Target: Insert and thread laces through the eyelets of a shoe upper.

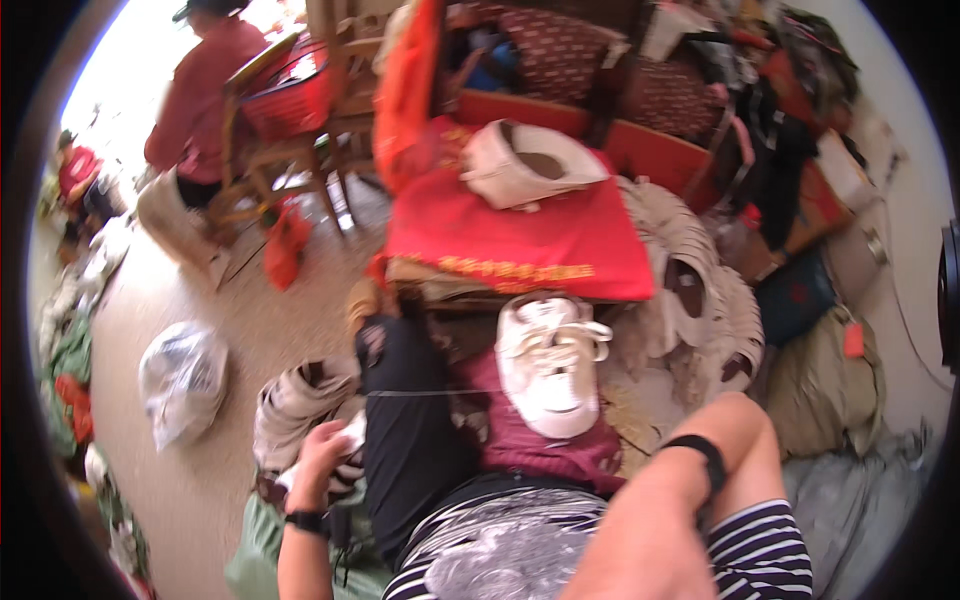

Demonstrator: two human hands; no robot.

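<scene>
A white lace-up shoe (548, 375) rests sole down on the maroon cloth over my lap, its toe toward me. A thin pale thread (430, 393) stretches leftward from beside the shoe across my dark trouser leg. My left hand (322, 450) is low on the left, its fingers closed around a white piece (355, 430) whose kind I cannot make out. Just beyond that hand stands a nested stack of beige shoe uppers (295, 405). My right arm bends at the elbow and runs back to the lower edge; my right hand is out of view.
Ahead stands a low stand with a red cloth (510, 240), bearing a beige shoe upper (535, 165). Rows of nested uppers (720, 300) curve along its right. A clear plastic bag (183, 380) lies on the left floor. Another person (205, 90) is near a wooden chair (275, 165).
</scene>
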